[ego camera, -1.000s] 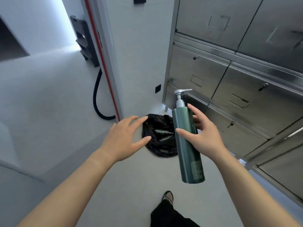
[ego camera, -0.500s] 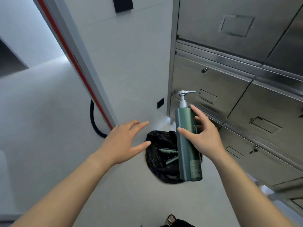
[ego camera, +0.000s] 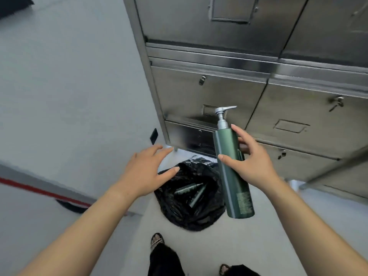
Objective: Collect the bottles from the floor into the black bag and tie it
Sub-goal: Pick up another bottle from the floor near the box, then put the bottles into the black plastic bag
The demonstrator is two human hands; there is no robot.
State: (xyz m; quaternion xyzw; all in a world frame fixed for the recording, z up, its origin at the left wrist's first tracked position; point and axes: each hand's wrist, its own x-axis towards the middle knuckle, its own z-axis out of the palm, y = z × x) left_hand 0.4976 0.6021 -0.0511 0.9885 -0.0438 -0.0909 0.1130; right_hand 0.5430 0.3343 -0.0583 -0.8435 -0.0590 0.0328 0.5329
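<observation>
Holding a green pump bottle [ego camera: 233,168] over the floor, the right hand [ego camera: 252,166] is clasping its upper body, thumb across the front and fingers [ego camera: 242,134] wrapping round the back. The grip is sitting high on the bottle, probably so the heavy lower end is hanging free and can be steered into the bag. The bottle's long axis is running nearly vertical, tilting a little, with the silver pump head [ego camera: 224,112] pointing up toward the steel cabinet [ego camera: 219,90] and its spout aiming right, while the base is hanging down just right of the bag's mouth.

The black bag [ego camera: 179,214] is lying open on the floor below, near the cabinet's foot, and two smaller green bottles [ego camera: 191,191] are already lying inside it, slanting with their caps toward the upper right. The left hand [ego camera: 144,172] is hovering empty above the bag's left rim, fingers spread and loose, gripping nothing; it is likely reaching to hold the opening wide. The person's feet [ego camera: 157,241] are standing just short of the bag.
</observation>
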